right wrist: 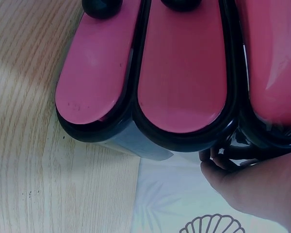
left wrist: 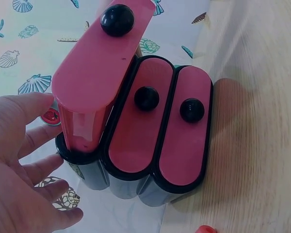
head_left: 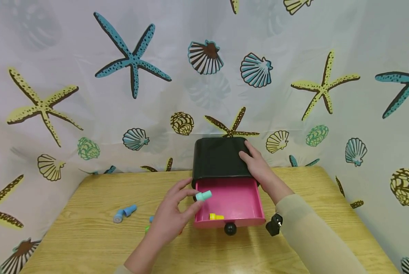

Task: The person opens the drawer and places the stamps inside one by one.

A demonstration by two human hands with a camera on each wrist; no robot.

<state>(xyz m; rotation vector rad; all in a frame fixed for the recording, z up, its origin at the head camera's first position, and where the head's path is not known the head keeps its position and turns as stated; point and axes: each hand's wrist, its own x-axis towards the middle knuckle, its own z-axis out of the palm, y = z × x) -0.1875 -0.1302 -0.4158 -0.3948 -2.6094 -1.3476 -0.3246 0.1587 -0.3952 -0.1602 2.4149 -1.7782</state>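
My left hand [head_left: 170, 213] pinches a mint-green toy stamp [head_left: 203, 195] between thumb and fingers, over the left side of a pulled-out pink drawer [head_left: 238, 199]. In the left wrist view, the stamp's round red face [left wrist: 51, 116] shows beside the drawer. A yellow stamp [head_left: 216, 217] lies inside at the drawer's front left. The drawer belongs to a black cabinet [head_left: 221, 158] with three pink drawers; the lower two are pushed in. My right hand [head_left: 259, 167] rests on the cabinet's top right edge and side.
Blue stamp-like pieces [head_left: 130, 210] lie on the wooden table [head_left: 98, 194] at the left. Small blue and green pieces [head_left: 147, 228] are partly hidden behind my left hand. A black knob [head_left: 230, 228] sticks out from the drawer front. A patterned cloth [head_left: 156, 114] hangs behind the cabinet.
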